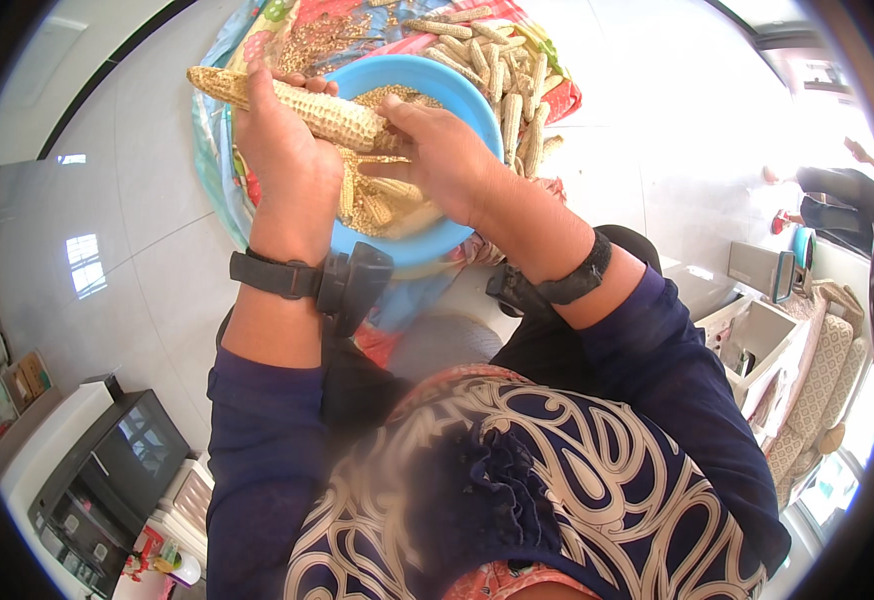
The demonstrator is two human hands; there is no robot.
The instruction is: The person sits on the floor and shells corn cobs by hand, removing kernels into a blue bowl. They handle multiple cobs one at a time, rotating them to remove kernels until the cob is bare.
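Note:
My left hand (287, 135) is closed around a long, pale corn cob (324, 112), its tip pointing left and its surface largely bare of kernels. At the cob's right end are the fingers of my right hand (437, 150), touching it; whether they grip the cob or something beside it is partly hidden. Both hands are above a blue plastic basin (474, 105), which holds loose yellow kernels (362, 221) and several short cobs or cob pieces (379, 210). Each wrist carries a black strap with a dark device.
A heap of stripped cobs (512, 82) lies right of the basin on a patterned cloth (564, 101). Loose kernels and chaff (317, 45) are scattered at the cloth's top left. Another person (838, 199) is at the far right, near a patterned sofa (827, 375). A dark cabinet (114, 480) stands lower left.

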